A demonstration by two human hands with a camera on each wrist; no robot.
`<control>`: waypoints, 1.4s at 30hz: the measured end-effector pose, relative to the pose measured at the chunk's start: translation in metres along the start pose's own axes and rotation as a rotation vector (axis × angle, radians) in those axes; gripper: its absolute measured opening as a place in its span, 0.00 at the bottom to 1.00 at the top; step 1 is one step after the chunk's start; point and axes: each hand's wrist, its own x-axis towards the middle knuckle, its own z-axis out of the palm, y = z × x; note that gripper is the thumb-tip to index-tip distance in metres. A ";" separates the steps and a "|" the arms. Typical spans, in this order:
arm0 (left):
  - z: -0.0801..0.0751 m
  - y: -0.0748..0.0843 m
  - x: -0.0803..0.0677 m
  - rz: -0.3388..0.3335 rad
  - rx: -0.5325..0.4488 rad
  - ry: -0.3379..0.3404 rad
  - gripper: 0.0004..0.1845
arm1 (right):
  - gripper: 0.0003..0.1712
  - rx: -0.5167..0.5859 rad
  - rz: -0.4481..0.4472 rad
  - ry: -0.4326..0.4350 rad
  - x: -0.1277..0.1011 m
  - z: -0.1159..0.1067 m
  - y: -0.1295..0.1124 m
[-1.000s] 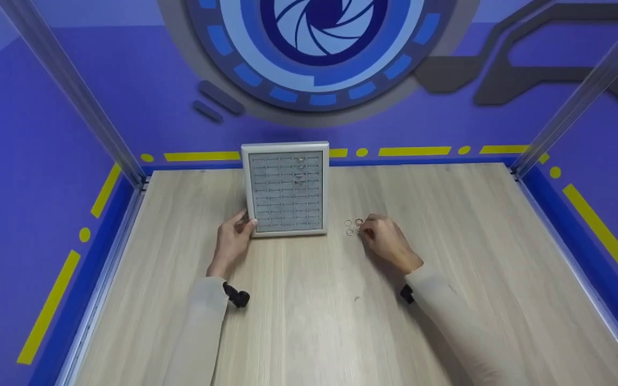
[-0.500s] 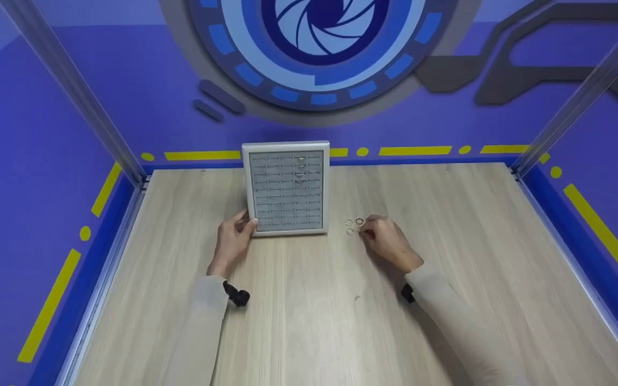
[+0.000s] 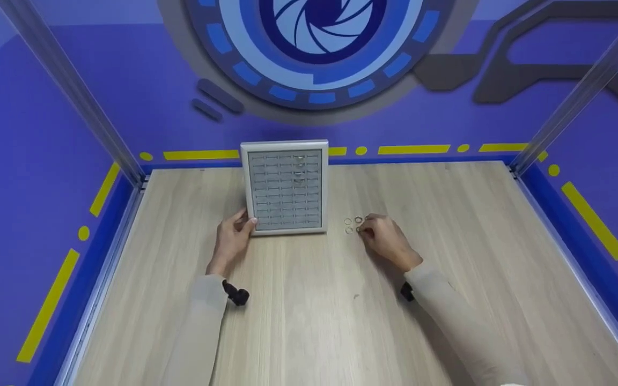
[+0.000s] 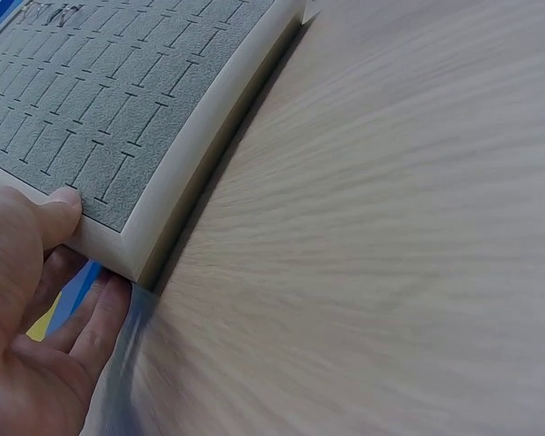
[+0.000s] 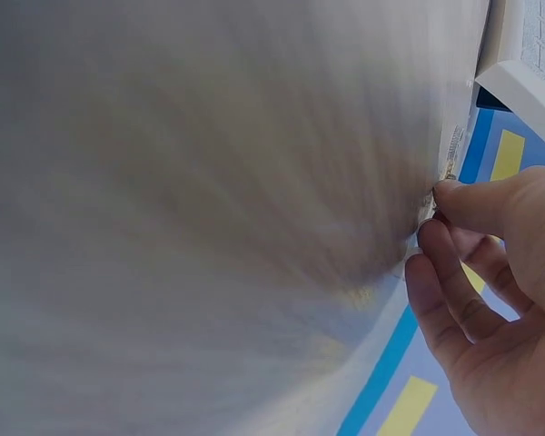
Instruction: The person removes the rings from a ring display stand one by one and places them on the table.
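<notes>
A white-framed ring display tray (image 3: 287,187) with grey slotted padding stands tilted up on the table. Several rings (image 3: 299,174) sit in its upper slots, right of the middle. My left hand (image 3: 231,241) grips its lower left corner; in the left wrist view the thumb (image 4: 64,204) lies over the front frame and other fingers are behind. To the tray's right, a small group of loose rings (image 3: 348,221) lies on the wood. My right hand (image 3: 387,241) is down at this group, thumb and fingertips pinching the nearest ring (image 3: 359,229), which they partly hide.
The wooden table (image 3: 309,321) is bordered by a blue back wall (image 3: 395,128) and side walls with yellow marks. Metal posts (image 3: 572,91) rise at the back corners. A tiny dark mark (image 3: 356,296) shows on the wood in front of the rings.
</notes>
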 end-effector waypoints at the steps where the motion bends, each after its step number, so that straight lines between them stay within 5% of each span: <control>1: 0.000 -0.001 0.000 0.001 -0.001 0.002 0.30 | 0.04 0.000 0.002 -0.001 0.000 0.000 0.000; 12: 0.002 -0.003 0.000 0.008 0.027 0.008 0.30 | 0.06 0.004 0.003 -0.004 0.004 -0.005 -0.007; 26: 0.005 -0.004 0.002 0.039 0.024 0.011 0.29 | 0.08 0.103 0.033 0.064 0.040 -0.036 -0.040; 42: 0.002 0.000 0.001 0.017 0.010 0.003 0.28 | 0.05 0.184 -0.164 0.251 0.088 -0.029 -0.089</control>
